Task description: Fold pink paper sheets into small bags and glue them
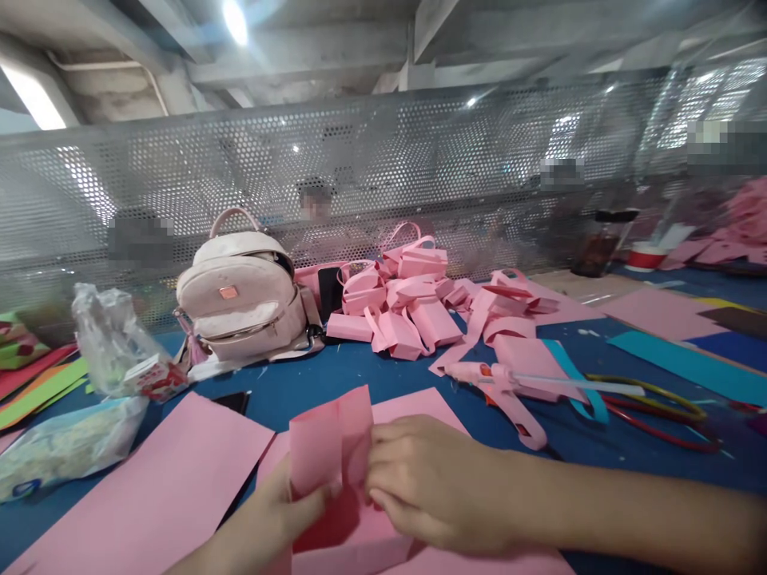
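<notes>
In the head view a folded pink paper box [353,551] stands at the bottom middle, its inside a deeper pink. My left hand [288,507] grips its left wall, thumb inside against an upright flap [315,447]. The fingers of my right hand [413,479] are curled closed over the box's right side, where the paper is partly hidden. Pink sheets [161,479] lie under and beside the box. To the right rests a pink hot glue gun [500,391] with a clear glue stick in its back.
A pale backpack [240,295] and a pile of pink paper baskets [407,295] stand before a perforated metal screen [419,160]. Plastic bags [72,447] sit at left. Red and yellow hoops [665,415] and coloured sheets [689,367] lie at right. People show blurred beyond the screen.
</notes>
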### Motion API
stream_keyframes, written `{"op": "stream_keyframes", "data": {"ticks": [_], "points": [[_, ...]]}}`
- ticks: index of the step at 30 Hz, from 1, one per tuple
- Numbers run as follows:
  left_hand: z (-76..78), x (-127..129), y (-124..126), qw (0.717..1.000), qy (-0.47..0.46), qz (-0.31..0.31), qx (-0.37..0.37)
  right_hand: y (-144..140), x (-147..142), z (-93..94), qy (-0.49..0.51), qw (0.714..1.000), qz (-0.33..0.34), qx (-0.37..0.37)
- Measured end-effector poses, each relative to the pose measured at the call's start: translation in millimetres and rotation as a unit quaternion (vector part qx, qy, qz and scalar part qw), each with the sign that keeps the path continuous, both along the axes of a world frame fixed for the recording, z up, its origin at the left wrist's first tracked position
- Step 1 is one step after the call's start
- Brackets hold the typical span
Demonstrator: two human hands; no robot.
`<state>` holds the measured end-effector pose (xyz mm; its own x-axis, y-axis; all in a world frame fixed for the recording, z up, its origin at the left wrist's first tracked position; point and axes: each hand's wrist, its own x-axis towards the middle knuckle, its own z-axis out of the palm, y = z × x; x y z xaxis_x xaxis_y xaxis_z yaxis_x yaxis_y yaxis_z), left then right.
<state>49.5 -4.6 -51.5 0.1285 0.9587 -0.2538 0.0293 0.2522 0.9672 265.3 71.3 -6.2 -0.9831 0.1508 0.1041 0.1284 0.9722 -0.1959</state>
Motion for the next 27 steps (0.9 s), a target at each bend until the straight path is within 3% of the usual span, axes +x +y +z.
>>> {"op": "stream_keyframes", "data": {"ticks": [5,8,11,16,20,21,23,25,27], "points": [[-5.1,-1.3,7.9,0.998,0.049,0.009,0.033,0.5,-5.3,0.1,-0.028,0.999,0.008,0.030],[-9.7,-4.7,11.8,0.997,0.060,0.014,0.051,1.9,-5.3,-1.2,-0.023,0.999,-0.010,-0.023],[-10.4,-6.7,11.6,0.996,0.046,0.056,0.044,2.8,-3.0,0.6,0.012,0.989,-0.079,-0.121],[-3.6,-10.4,5.8,0.996,0.030,0.078,-0.029,2.3,4.4,-1.4,0.162,0.912,-0.228,-0.299],[7.6,-20.2,8.8,0.998,0.042,0.035,-0.039,-0.3,11.1,-13.2,0.190,0.875,-0.232,-0.381],[11.6,-23.3,11.6,0.998,0.040,0.015,-0.036,-1.3,12.8,-14.4,0.200,0.877,-0.226,-0.374],[20.6,-28.7,19.3,0.998,0.029,-0.040,-0.035,-3.8,16.0,-12.5,0.238,0.906,-0.193,-0.291],[29.7,-31.9,29.1,0.993,0.018,-0.115,-0.031,-6.6,17.4,-6.5,0.248,0.952,-0.113,-0.143],[37.1,-32.0,39.9,0.980,0.033,-0.196,-0.025,-9.7,15.1,-0.9,0.205,0.979,-0.010,0.000]]}}
